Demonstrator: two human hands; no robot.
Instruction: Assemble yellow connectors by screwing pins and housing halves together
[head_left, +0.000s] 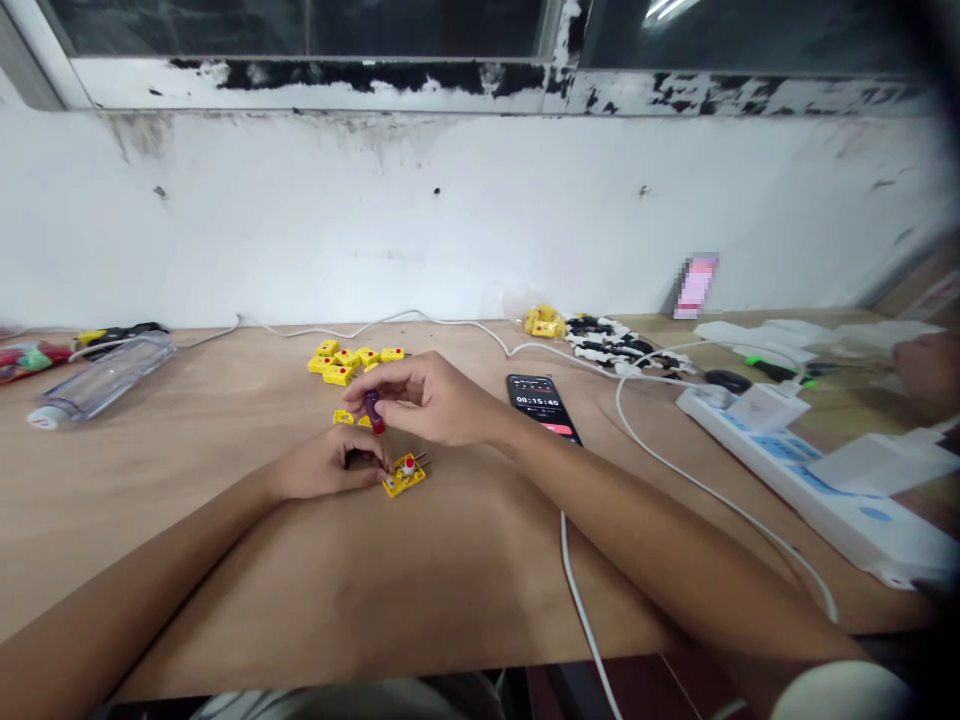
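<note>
The right hand (429, 398) is pinching a small dark purple cylinder (373, 405) with a red tip between its thumb and fingertips, and its other fingers are curving loosely, so the hand is only partly closed. The cylinder is standing nearly upright with a slight lean, its red tip pointing down toward the wooden table (135, 450). The left hand (326, 465) is resting low on the table with its fingers curled inward, and its fingertips (382, 465) are reaching the left edge of a yellow block (403, 484), though I cannot tell whether they are gripping it or only touching it. The block is lying flat just below and to the right of the cylinder, closer to the left hand than to the right. Its long axis is running from lower left to upper right, with a red-topped button on its face and two metal pins sticking out toward the right. Behind the hands, a cluster of yellow blocks (337, 362) is sitting on the table, and two more yellow pieces (343, 417) are partly hidden by the fingers. To the right, a phone (541, 400) is showing a timer beside a white power strip (810, 465), while another person's blurred hand (930, 365) is entering at the far right edge.
</note>
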